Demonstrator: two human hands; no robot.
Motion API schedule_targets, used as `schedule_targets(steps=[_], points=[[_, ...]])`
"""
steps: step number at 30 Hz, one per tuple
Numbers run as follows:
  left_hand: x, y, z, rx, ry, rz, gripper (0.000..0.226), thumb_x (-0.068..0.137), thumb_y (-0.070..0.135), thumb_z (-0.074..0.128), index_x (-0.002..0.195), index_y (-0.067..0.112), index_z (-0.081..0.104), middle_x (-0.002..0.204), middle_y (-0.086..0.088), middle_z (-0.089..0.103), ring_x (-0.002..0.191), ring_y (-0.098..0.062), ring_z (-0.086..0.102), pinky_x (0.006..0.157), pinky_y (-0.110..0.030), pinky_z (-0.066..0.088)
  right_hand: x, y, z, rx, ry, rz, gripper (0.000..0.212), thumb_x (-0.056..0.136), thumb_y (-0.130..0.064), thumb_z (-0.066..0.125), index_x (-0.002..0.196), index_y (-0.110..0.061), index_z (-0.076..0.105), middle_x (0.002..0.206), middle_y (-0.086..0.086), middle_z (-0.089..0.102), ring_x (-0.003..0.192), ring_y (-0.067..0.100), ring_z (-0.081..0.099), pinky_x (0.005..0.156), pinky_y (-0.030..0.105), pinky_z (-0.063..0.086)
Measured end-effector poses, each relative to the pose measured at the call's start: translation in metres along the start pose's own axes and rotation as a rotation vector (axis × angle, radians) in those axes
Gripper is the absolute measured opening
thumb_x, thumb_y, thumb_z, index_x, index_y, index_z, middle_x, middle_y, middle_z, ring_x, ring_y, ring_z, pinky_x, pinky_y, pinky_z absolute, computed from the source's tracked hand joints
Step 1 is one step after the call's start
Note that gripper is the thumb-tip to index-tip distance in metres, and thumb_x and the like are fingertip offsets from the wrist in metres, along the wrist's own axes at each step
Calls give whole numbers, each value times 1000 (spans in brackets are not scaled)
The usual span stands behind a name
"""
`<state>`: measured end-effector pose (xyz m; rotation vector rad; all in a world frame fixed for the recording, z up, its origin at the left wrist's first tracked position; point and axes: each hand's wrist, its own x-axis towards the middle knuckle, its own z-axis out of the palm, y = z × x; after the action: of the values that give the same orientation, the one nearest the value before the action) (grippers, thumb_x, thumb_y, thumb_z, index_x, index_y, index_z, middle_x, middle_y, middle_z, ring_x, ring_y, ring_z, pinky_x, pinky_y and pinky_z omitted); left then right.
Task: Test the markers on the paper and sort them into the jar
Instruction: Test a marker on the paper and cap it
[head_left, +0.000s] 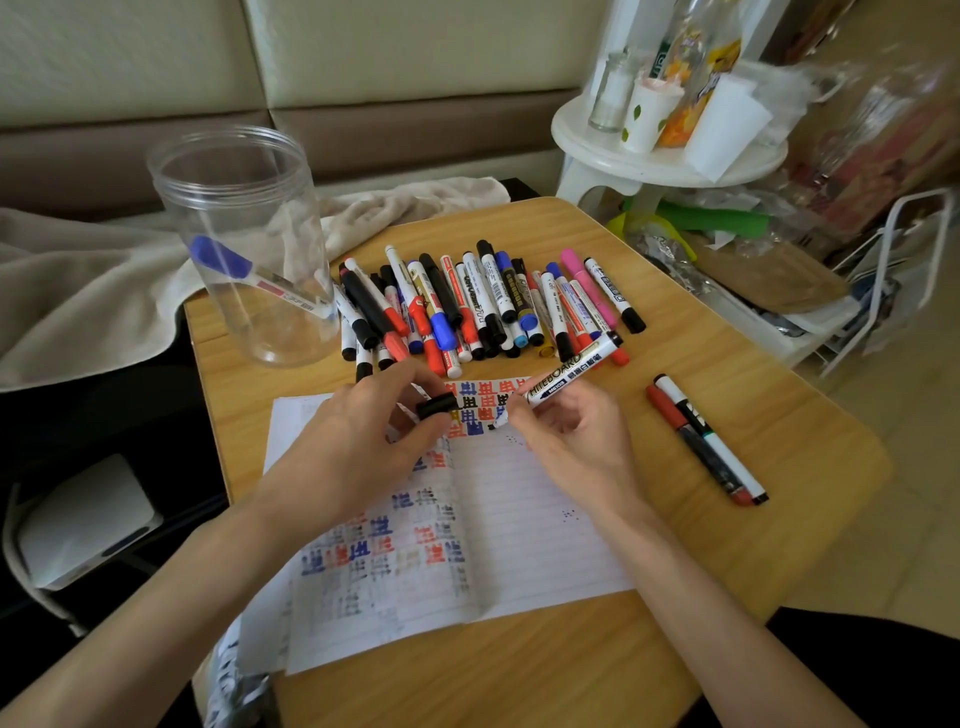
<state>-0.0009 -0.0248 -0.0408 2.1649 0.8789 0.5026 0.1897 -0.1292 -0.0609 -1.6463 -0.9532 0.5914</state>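
Since the table (675, 649) carries everything, it is listed first. On it lies the paper (530, 519), lined with rows of test marks. The jar (244, 249) stands upright at the far left, with one blue-capped marker (228, 262) leaning inside. The pile of markers (483, 306) lies just beyond the paper, and two more markers (701, 441) lie apart on the right.

The left hand (363, 436) pinches a black cap (437, 405). The right hand (576, 441) grasps an uncapped whiteboard marker (569, 375), tip down at the far rows. Whether the tip touches the sheet cannot be told.

Risks, as judged:
- The jar looks tall and light, so a left-arm reach could tip it.
- A forearm dragging the sheet could smear fresh ink.
- Round barrels in the pile could roll if nudged.

Edges and room:
- The jar stands close to the left edge.
- The paper overhangs the near left edge.
- Bare table remains between the paper and the two markers, and at the near right corner.
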Motion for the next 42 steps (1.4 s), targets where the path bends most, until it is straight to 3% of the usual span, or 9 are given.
schedule_targets(steps=[7,12,21,27,34,42], points=[[0,2,0,3,9,-1,15,95,34,68,102,43,58,94,20,69,81,4,65,63,-15,50,-1,-2,-2,33,19,9,13,90,-8,78,85,-18,72,71,-11,73,62,1,63,57,14,49],[1,3,-1,5,7,-4,15,95,34,67,103,43,58,95,19,69,81,3,65,65,-19,53,0,0,-1,19,-7,2,10,89,-10,79,86,-18,74,79,-6,77,64,8,65,58,19,51],[0,3,-1,13,5,7,14,95,34,67,105,40,59,96,21,69,82,4,65,68,-19,54,-2,2,-1,24,23,1,9,87,-8,78,90,-14,73,83,3,76,66,4,60,57,17,49],[0,3,-1,15,7,11,15,95,33,67,103,42,58,95,20,69,83,3,65,67,-20,55,0,0,-2,19,45,15,11,90,-11,79,86,-19,72,74,-10,75,63,5,64,57,19,51],[1,2,0,19,7,1,14,95,35,67,107,39,61,95,21,68,82,4,64,67,-19,54,0,-1,0,14,28,15,8,90,-16,80,87,-18,73,77,-5,77,67,12,68,62,27,58],[1,2,-1,19,1,9,15,95,35,67,107,40,60,95,23,67,83,6,64,65,-16,53,-1,-3,1,0,11,-6,15,90,-14,80,83,-23,71,72,-13,75,62,2,66,56,14,48]])
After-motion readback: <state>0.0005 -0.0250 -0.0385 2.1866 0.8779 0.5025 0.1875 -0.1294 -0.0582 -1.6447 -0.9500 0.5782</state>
